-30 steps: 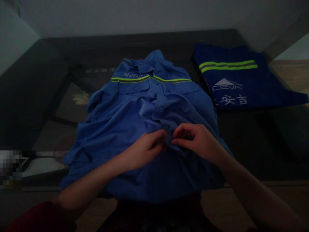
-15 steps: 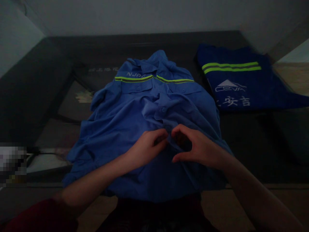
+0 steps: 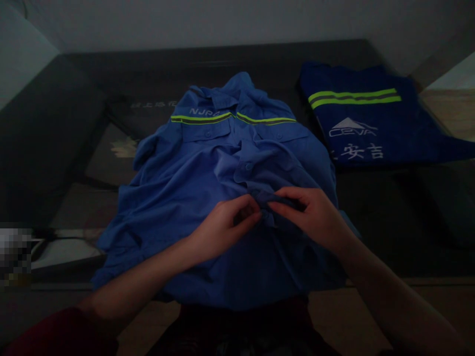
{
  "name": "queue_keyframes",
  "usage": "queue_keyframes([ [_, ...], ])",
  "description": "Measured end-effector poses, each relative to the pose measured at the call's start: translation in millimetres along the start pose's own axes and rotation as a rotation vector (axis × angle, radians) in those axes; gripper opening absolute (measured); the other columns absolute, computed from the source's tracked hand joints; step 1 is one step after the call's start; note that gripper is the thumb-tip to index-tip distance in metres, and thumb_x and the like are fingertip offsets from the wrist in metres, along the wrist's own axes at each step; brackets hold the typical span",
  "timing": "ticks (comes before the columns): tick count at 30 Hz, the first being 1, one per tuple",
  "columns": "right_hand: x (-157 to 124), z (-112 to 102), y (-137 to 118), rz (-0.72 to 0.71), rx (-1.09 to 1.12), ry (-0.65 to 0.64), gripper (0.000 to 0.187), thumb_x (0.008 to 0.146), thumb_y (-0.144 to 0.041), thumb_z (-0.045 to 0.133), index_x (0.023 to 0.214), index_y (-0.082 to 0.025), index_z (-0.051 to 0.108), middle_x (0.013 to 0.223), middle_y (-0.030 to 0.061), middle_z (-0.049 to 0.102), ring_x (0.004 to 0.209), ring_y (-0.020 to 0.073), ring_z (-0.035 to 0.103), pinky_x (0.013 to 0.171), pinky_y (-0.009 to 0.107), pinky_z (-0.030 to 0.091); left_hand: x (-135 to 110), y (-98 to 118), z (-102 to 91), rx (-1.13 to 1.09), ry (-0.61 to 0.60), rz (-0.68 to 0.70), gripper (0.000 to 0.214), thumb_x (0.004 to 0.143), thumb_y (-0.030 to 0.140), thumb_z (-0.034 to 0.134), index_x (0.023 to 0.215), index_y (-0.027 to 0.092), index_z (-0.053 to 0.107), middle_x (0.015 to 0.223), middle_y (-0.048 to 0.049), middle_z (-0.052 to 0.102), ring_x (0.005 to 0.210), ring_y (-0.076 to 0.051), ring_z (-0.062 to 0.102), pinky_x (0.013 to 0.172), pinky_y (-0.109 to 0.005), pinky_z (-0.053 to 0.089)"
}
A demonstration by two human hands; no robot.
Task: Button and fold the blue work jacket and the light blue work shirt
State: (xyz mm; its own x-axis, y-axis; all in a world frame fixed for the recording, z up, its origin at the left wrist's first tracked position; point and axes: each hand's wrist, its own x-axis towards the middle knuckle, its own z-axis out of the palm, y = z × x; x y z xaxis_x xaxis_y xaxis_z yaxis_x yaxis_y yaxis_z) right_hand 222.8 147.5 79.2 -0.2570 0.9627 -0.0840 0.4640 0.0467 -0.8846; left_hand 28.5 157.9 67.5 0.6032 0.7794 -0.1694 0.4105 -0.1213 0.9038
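A blue work shirt [image 3: 193, 183] lies front side up, its collar away from me, with yellow-green reflective stripes and two buttoned chest pockets. My left hand [image 3: 233, 217] pinches the front placket at the middle of the shirt. Just beside it, my right hand [image 3: 311, 212] pinches a fold of the same front edge between thumb and fingers. The fingertips are a short way apart, with bunched cloth between them. A placket button [image 3: 248, 167] shows above the hands. Whether a button is under my fingertips is too dark to tell.
A dark glossy table [image 3: 371, 247] carries the shirt. A folded dark blue garment [image 3: 356, 113] with a reflective band and white lettering lies at the back right. A pale wall [image 3: 208, 24] stands behind. A blurred-out object [image 3: 15, 254] sits at the left edge.
My right hand has closed from a wide curl into a pinch on the shirt's front edge. The left hand keeps its pinch. The whole view has shifted slightly.
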Motion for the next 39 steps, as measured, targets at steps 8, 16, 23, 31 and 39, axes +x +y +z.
queue_keyframes([
  [8, -1.0, -1.6, 2.7, 0.007, 0.001, -0.069, 0.019, 0.085, -0.031, 0.056, 0.079, -0.018, 0.069, 0.071, -0.0001, 0.066, 0.064, 0.0137, 0.059, 0.059, 0.024, 0.044, -1.0, -2.4, 1.7, -0.029, 0.028, -0.013, 0.016, 0.09, 0.029, 0.05, 0.082, 0.016, 0.056, 0.068, 0.0033, 0.055, 0.062, -0.01, 0.05, 0.056, -0.02, 0.037],
  [16, -1.0, -2.5, 2.0, 0.033, 0.003, -0.092, 0.019, 0.083, -0.032, 0.058, 0.08, -0.019, 0.071, 0.072, 0.0003, 0.068, 0.065, 0.0148, 0.06, 0.059, 0.025, 0.044, -0.2, -2.0, 2.5, -0.158, 0.054, -0.054, 0.015, 0.088, 0.027, 0.052, 0.079, 0.016, 0.055, 0.067, 0.0032, 0.052, 0.061, -0.009, 0.049, 0.057, -0.02, 0.037],
  [23, -0.4, -5.1, 5.9, 0.001, 0.049, -0.135, 0.019, 0.084, -0.033, 0.059, 0.078, -0.018, 0.068, 0.076, 0.0008, 0.066, 0.071, 0.0142, 0.06, 0.065, 0.024, 0.045, -0.8, 0.0, 2.8, -0.174, 0.063, -0.07, 0.015, 0.087, 0.027, 0.052, 0.078, 0.016, 0.055, 0.066, 0.0032, 0.052, 0.061, -0.01, 0.048, 0.057, -0.02, 0.037],
  [31, -0.8, -6.2, 6.6, 0.074, 0.076, -0.167, 0.025, 0.084, -0.04, 0.059, 0.077, -0.018, 0.069, 0.071, 0.0001, 0.065, 0.065, 0.0135, 0.058, 0.058, 0.024, 0.044, -1.3, 0.6, 2.1, -0.171, 0.062, -0.077, 0.014, 0.087, 0.027, 0.052, 0.079, 0.015, 0.055, 0.066, 0.0031, 0.054, 0.062, -0.01, 0.049, 0.058, -0.02, 0.038],
  [39, -2.7, -12.9, 10.0, 0.088, 0.067, -0.2, 0.042, 0.087, -0.054, 0.049, 0.078, -0.02, 0.072, 0.07, 0.0013, 0.066, 0.064, 0.0138, 0.059, 0.056, 0.023, 0.043, -1.8, 0.7, 3.2, -0.128, 0.047, -0.064, 0.016, 0.088, 0.028, 0.051, 0.078, 0.016, 0.056, 0.067, 0.0025, 0.055, 0.062, -0.01, 0.05, 0.059, -0.021, 0.039],
])
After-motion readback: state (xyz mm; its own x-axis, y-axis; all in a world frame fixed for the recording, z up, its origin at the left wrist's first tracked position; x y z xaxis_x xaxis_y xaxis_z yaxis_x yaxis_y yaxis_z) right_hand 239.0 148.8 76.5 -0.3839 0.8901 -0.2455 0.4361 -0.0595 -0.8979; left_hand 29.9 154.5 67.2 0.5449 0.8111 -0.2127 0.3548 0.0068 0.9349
